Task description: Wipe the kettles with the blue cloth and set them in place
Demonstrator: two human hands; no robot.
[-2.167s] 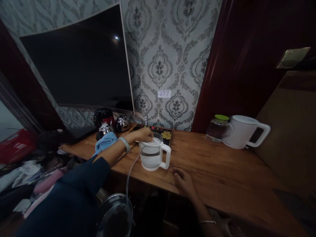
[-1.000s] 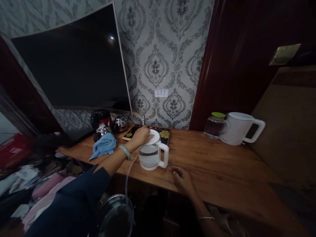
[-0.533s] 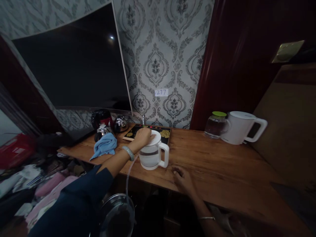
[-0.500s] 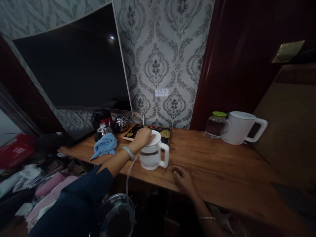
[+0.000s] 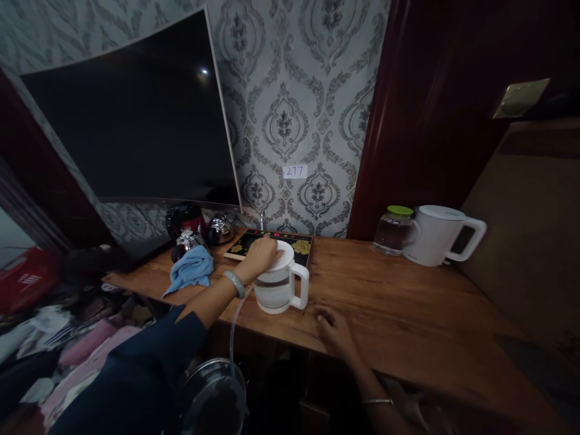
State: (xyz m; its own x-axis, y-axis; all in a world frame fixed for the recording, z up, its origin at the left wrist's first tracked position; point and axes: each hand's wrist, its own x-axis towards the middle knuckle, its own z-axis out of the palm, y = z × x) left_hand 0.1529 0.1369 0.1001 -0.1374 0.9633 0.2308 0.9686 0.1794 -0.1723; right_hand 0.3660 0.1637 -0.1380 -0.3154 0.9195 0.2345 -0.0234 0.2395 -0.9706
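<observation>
A glass kettle (image 5: 273,294) with a white lid and handle holds clear water and stands upright near the table's front edge. My left hand (image 5: 260,256) reaches over its left side, toward the lit panel of a black, gold-flowered electric hob (image 5: 236,248). The fingers bend down out of sight, so I cannot tell what they touch. My right hand (image 5: 333,326) rests at the table edge, right of the kettle, holding nothing, its fingers loosely curled and apart. A clear hose (image 5: 232,338) runs from beside the kettle down into a metal pot (image 5: 188,374) below the table.
A blue cloth (image 5: 193,269) lies left, beside small metal kettles (image 5: 220,229). At the right of the wooden table (image 5: 399,308) stand a green-lidded glass jug (image 5: 390,234) and a white kettle (image 5: 430,237). A large screen (image 5: 131,121) hangs over the left side.
The lights on the hob's panel look different, with a changed red light and some green ones showing. Both hands and the glass kettle stay nearly in place; the view shifts slightly.
</observation>
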